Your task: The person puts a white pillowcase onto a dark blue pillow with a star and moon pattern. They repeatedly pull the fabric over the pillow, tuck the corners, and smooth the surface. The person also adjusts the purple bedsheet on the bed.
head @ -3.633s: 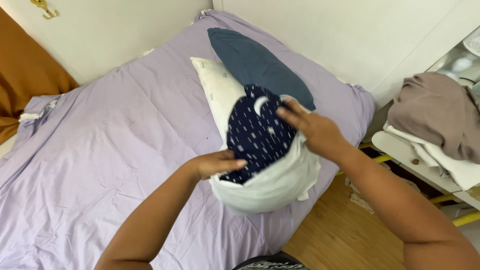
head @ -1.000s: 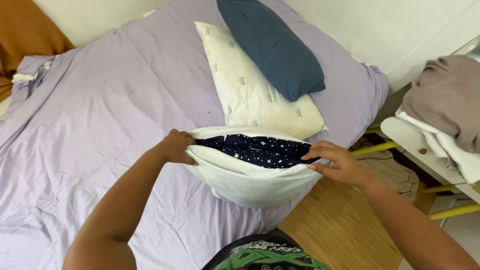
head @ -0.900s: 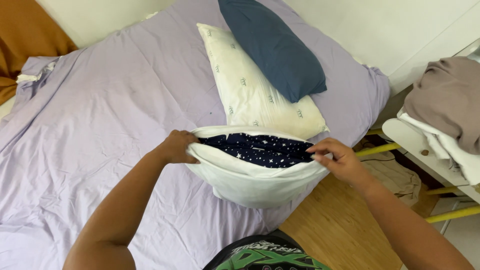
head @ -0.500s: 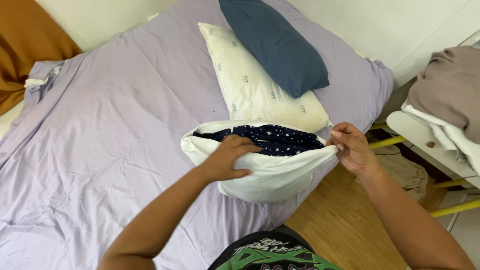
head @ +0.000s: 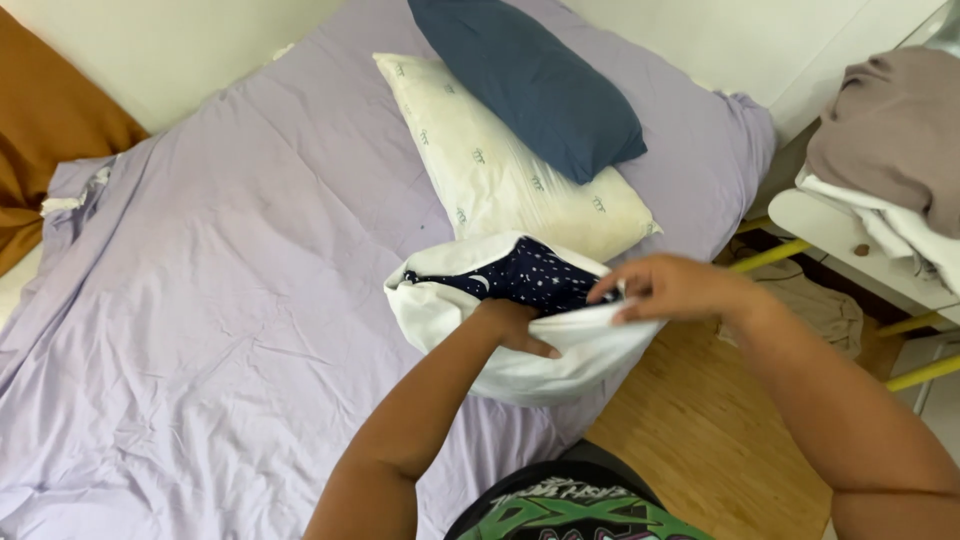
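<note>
The white pillowcase [head: 520, 345] rim is pinched by the right hand [head: 670, 290] fingers, while the left hand [head: 515, 325] is pressed flat, fingers extended, against the navy star-print pillow [head: 520, 275].

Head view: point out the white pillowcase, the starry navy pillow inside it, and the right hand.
white pillowcase [head: 520, 375], head view, lower front fabric.
starry navy pillow [head: 530, 278], head view, exposed top.
right hand [head: 672, 288], head view, back of hand.

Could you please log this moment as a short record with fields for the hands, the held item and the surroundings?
left hand: left hand reaching into the white pillowcase
right hand: right hand pinching the case's open edge
inside case: dark starry pillow, partly showing
surface: bed with lilac sheet
behind: bare cream pillow with blue pillow lying on it
right side: clothes pile
</note>
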